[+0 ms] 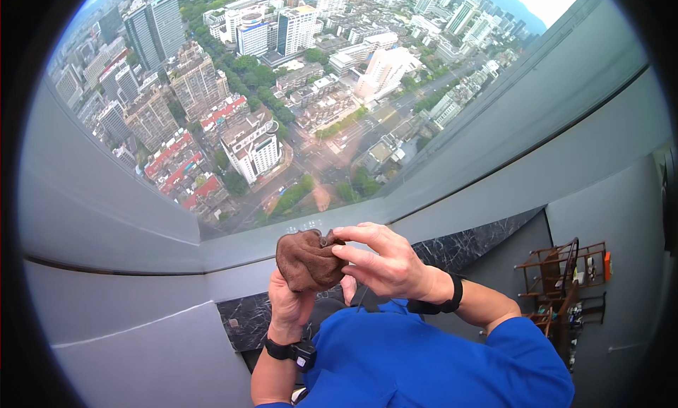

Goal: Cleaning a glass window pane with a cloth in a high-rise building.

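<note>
A brown cloth (307,265), bunched and folded, is held up in front of my chest. My left hand (288,305) supports it from below, its fingers mostly hidden behind the fabric. With the fingertips of my right hand (389,262), I grip the cloth's upper right edge, where a small gathered fold shows. Just beyond my hands stands a tall window pane (318,164), with a faint reflection in its lower part. A black wrist strap with a small device (302,353) is on my left wrist, and another black band (453,297) circles my right.
Grey metal panels (127,222) flank the glass on both sides. Below it runs a black veined marble strip (246,323). Brown wooden furniture (556,297) bearing small items stands at the right, near an orange object (607,266). City buildings and roads lie far below outside.
</note>
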The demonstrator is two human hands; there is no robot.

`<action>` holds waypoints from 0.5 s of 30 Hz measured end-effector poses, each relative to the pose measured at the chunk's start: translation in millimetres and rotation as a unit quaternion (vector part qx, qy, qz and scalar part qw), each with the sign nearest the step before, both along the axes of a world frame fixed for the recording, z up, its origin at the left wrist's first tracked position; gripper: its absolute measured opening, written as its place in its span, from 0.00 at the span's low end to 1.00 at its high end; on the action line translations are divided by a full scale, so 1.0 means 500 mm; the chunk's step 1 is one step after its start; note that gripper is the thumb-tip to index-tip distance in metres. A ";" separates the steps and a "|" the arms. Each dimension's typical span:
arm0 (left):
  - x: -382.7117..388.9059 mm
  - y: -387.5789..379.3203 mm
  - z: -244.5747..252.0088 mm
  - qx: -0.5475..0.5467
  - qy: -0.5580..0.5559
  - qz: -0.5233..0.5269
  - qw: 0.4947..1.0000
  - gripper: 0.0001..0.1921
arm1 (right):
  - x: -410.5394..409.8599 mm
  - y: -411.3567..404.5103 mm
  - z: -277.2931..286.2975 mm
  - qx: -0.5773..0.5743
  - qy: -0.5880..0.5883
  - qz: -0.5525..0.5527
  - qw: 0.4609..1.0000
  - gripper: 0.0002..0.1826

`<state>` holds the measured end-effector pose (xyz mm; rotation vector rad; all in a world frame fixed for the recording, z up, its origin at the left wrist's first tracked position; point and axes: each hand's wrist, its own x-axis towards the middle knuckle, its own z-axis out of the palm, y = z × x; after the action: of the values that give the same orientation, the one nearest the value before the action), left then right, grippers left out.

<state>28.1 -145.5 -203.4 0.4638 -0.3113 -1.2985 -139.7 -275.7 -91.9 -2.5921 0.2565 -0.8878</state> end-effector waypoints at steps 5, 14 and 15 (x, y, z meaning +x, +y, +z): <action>0.012 0.015 -0.012 0.046 0.056 0.026 0.997 0.41 | -0.008 0.008 0.012 0.040 -0.041 -0.022 0.998 0.12; 0.055 0.060 -0.011 0.056 0.026 0.020 0.998 0.46 | 0.031 0.049 0.098 0.273 -0.113 0.050 0.954 0.13; 0.059 0.064 -0.019 0.057 0.026 0.023 0.998 0.46 | 0.029 0.045 0.094 0.233 -0.109 0.079 0.963 0.13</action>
<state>57.6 -113.5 -213.1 0.5298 -0.1840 -1.2851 -125.3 -253.5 -45.1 -2.0350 0.1684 -0.9175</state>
